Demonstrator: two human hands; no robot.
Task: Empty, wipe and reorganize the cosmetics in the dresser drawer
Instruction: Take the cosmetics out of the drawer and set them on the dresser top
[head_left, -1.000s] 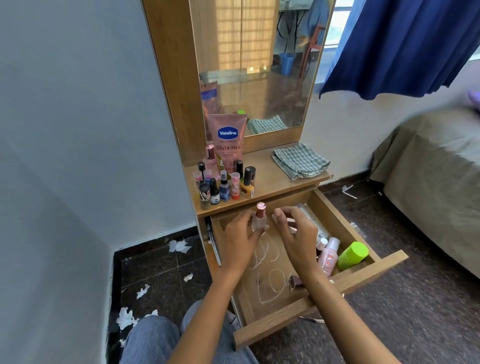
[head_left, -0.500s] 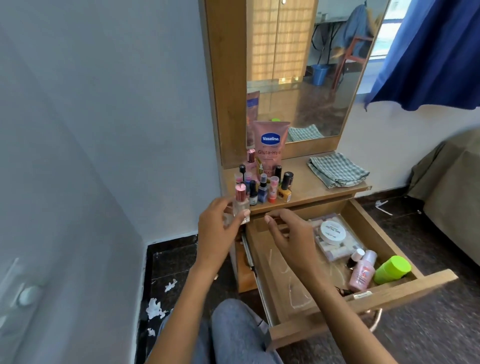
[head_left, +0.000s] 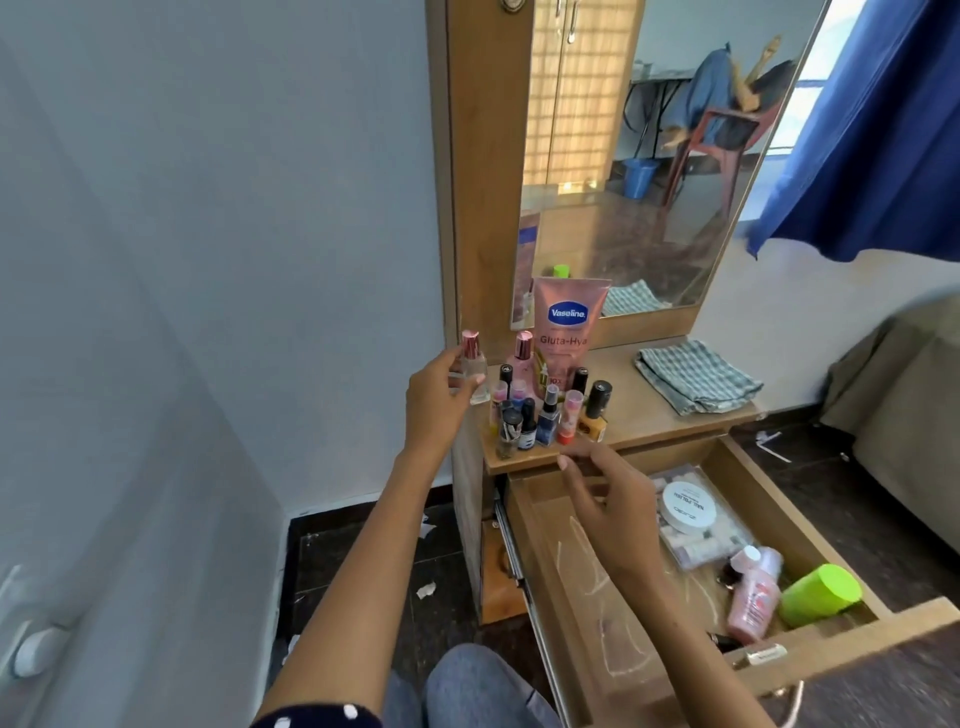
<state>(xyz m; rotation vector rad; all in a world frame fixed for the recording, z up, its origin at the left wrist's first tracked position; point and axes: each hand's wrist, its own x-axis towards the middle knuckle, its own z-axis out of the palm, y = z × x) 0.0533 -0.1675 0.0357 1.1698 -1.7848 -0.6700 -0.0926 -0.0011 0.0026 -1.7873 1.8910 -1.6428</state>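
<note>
While the drawer stands pulled out, the entry reads as follows.

Left hand: fingers and thumb curled round a small clear bottle with a pink cap, held upright at the left edge of the dresser top — probably so it can be stood beside the rest without tipping.

Right hand: holds nothing, fingers loosely extended above the drawer's back left corner, likely placed to take the next item.

Drawer: open; its left part is bare wood with pale chalky marks — the wiping looks not yet done.

Left in drawer: a clear pouch of small tubes with a white round jar on top, a pink bottle lying on its side, and a green-capped container just beside it, all toward the right end.

Already on top: a cluster of nail polish bottles in front of a pink Vaseline tube that leans against the mirror.

Cloth: a folded checked cloth lies on the right of the top, well apart from the bottles — presumably kept for the wipe.

Stage: emptying, judged past halfway.
</note>
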